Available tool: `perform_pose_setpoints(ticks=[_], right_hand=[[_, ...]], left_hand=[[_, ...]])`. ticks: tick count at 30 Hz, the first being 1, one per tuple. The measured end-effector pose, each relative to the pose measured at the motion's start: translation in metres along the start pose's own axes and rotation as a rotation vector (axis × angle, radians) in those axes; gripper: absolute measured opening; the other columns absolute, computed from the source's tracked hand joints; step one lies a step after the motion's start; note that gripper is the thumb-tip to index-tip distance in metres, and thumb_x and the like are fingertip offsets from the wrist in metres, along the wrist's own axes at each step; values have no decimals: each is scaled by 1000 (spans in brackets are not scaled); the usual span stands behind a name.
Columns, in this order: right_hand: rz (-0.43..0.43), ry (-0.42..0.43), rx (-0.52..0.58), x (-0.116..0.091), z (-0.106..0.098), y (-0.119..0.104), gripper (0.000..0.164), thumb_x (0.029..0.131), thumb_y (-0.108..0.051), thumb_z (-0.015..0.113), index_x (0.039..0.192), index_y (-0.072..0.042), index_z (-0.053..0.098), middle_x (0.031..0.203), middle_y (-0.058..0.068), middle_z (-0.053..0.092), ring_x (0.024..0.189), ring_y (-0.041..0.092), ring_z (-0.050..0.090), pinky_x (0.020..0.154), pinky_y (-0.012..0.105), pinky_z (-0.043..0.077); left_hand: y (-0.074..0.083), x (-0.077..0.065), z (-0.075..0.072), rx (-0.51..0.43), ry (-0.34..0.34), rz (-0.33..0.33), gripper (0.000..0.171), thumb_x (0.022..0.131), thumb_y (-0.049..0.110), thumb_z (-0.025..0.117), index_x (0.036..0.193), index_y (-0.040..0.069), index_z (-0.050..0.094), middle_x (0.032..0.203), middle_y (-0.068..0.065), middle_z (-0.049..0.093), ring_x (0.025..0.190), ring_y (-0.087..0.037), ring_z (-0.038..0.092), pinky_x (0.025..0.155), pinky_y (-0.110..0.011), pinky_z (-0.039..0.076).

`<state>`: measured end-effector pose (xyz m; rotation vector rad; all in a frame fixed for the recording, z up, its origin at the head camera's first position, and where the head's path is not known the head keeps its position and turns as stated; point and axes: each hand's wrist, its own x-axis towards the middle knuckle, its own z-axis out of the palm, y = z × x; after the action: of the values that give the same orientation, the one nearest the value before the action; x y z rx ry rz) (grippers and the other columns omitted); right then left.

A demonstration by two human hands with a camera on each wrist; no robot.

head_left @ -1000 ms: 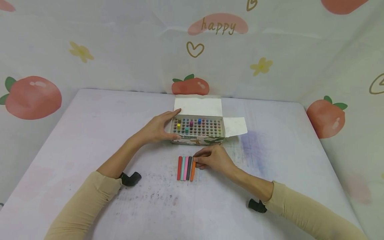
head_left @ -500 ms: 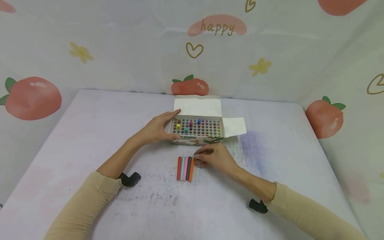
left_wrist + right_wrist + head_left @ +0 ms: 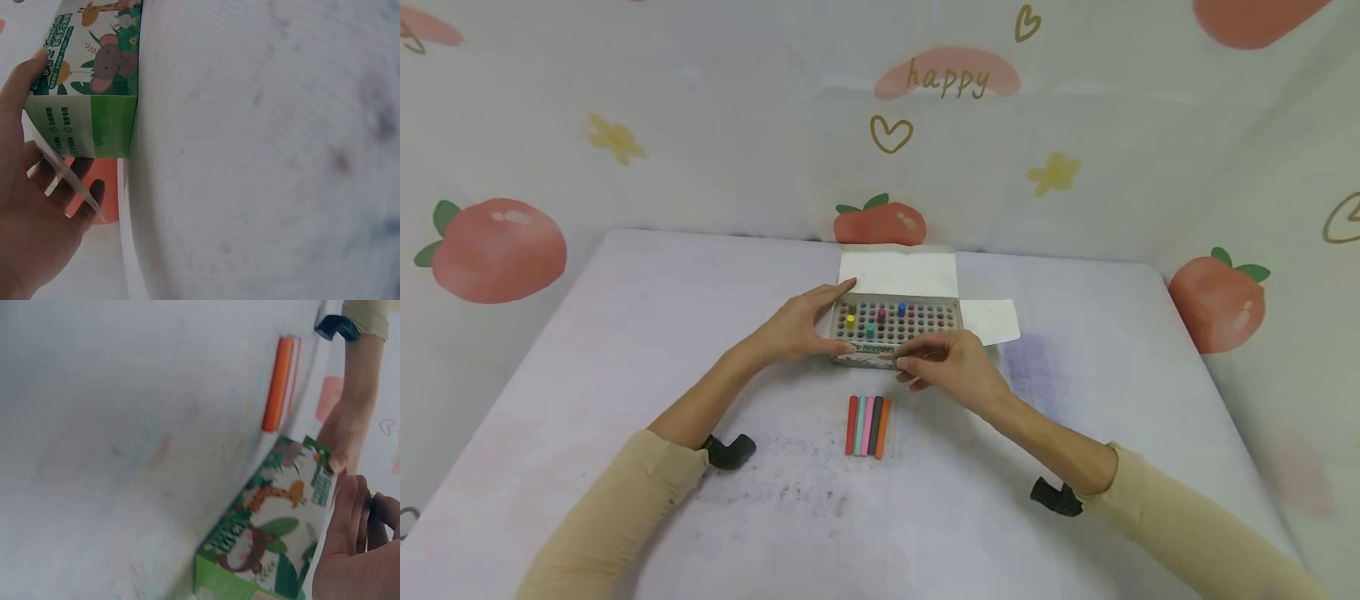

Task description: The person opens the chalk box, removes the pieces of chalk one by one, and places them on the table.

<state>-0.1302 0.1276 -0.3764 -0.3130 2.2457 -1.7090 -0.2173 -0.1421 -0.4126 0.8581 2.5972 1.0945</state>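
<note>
A chalk box (image 3: 874,358) stands on the table with its lid folded back, printed with animals on the front. My left hand (image 3: 790,330) grips its left end, thumb at the front edge and index finger toward the back. Coloured chalk sticks, among them a yellow one (image 3: 850,322) and a blue one (image 3: 902,309), poke up from its holes. My right hand (image 3: 955,367) hovers at the box's front right, fingers bent loosely, with no chalk visible in it. Before the box lie several chalk sticks side by side, from a red one (image 3: 852,425) to an orange one (image 3: 882,429).
A white side flap (image 3: 990,322) sticks out from the box's right end, and the lid (image 3: 898,272) leans open behind it. Chalk smudges mark the table (image 3: 775,533). A printed cloth (image 3: 760,125) hangs behind the table.
My right hand has let go of the orange chalk, now lined up beside the black one, and moved up to the box's front. My left hand stays on the box.
</note>
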Motion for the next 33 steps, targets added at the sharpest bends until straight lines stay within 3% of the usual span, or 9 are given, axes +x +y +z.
perform_pose_setpoints(ticks=[6, 15, 23, 29, 33], right_hand=[[-95, 48, -125, 13, -7, -3, 15, 89, -5, 72, 104, 0, 75, 93, 15, 73, 77, 24, 70, 71, 41, 58], [-128, 50, -160, 31, -18, -3, 16, 91, -5, 70, 107, -1, 74, 94, 11, 73, 81, 26, 70, 71, 41, 58], [-189, 125, -353, 46, -18, 3, 16, 92, -9, 71, 107, -7, 75, 96, 2, 73, 82, 15, 67, 72, 31, 54], [-247, 184, -360, 53, -17, 6, 18, 91, -4, 70, 108, -7, 75, 102, 5, 73, 86, 17, 66, 78, 34, 54], [-240, 196, -358, 55, -18, 9, 20, 91, -3, 70, 111, -7, 74, 104, 8, 72, 90, 19, 67, 80, 35, 55]], left_hand=[[-1, -3, -1, -2, 4, -18, 102, 77, 34, 86, 159, 18, 27, 148, -12, 45, 122, -27, 47, 104, -50, 37], [-3, 2, -1, 15, 2, -1, 102, 77, 34, 86, 159, 19, 27, 145, -12, 47, 117, -26, 48, 99, -47, 39], [-3, 4, -1, 6, 4, 11, 101, 77, 34, 87, 158, 18, 29, 145, -12, 48, 122, -26, 48, 102, -49, 38], [-3, 4, 0, 1, 7, 16, 101, 77, 34, 87, 158, 18, 30, 143, -12, 49, 117, -25, 49, 99, -47, 39], [-3, 3, 0, 0, 5, 23, 100, 77, 33, 86, 158, 17, 29, 143, -13, 49, 115, -25, 49, 96, -46, 39]])
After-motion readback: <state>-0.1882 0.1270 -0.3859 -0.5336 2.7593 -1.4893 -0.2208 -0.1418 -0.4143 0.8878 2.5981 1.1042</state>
